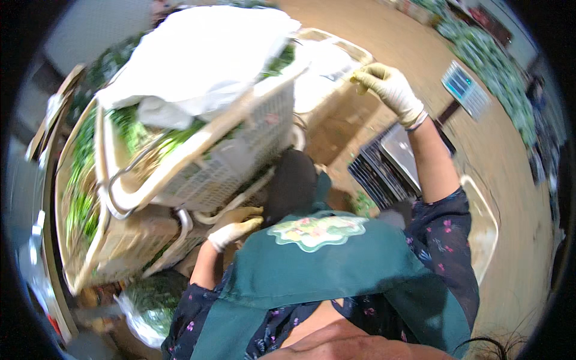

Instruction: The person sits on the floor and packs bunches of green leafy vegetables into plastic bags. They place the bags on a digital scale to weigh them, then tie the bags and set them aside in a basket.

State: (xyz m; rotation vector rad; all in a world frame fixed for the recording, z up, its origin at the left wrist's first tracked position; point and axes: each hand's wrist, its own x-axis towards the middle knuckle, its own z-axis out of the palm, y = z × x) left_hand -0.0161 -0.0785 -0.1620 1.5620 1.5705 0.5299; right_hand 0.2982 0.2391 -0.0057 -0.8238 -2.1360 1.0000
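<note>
My left hand (236, 226), in a pale yellowed glove, hangs low beside my dark-clad knee, near the handle of a cream plastic crate. Its fingers are apart, and I see nothing in them. My right hand (390, 87), in a similar glove, is raised at the near right of a cream crate (353, 49) with white material in it. Its fingers are curled with the tips together; whether something small is between them cannot be told. The nearest large crate (270, 105) holds leafy greens (173, 144), partly covered by a white sheet (207, 54).
An electronic scale has a metal platform (398, 146) and a lit display (465, 90) on a post. Another cream crate (83, 272) with bundled greens sits at left. A clear plastic bag (150, 310) of greens lies below it. Green produce (490, 67) is piled along the far right.
</note>
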